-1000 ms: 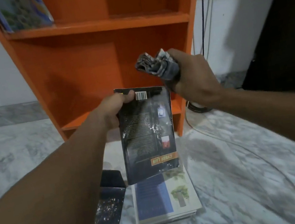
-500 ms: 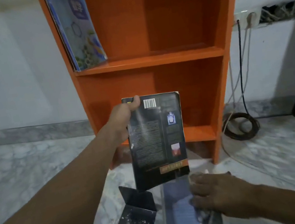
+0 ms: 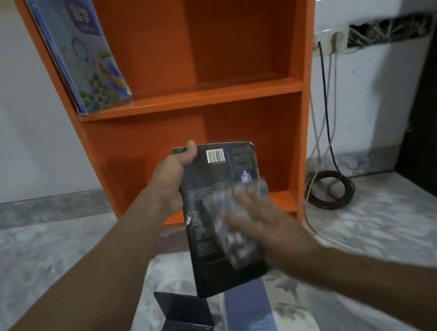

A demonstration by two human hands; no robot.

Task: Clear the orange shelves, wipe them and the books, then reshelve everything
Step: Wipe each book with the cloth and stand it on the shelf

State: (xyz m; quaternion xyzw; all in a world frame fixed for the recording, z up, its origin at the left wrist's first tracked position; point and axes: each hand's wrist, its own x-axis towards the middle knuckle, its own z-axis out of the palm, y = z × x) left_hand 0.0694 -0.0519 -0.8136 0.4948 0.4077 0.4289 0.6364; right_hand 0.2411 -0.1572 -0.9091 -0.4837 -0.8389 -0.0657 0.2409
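Far left, a thin blue illustrated book (image 3: 85, 51) leans on the upper board of the orange wooden shelf unit (image 3: 192, 100). In front of the lower bay, the left hand (image 3: 173, 181) is clenched on the top-left corner of the black paperback book (image 3: 206, 254), thumb over the back cover, arm stretched forward, holding the book upright in the air. It looks light and a bit bendy, so a grip near the spine edge suits it best. The crumpled grey cloth (image 3: 232, 220) lies against the cover. The right hand (image 3: 264, 221), blurred, presses it there with its fingers spread flat rather than gripping, the forearm coming in from low right. On the marble floor below sit a black metal bookend (image 3: 180, 324) and a blue-and-white book (image 3: 251, 318).
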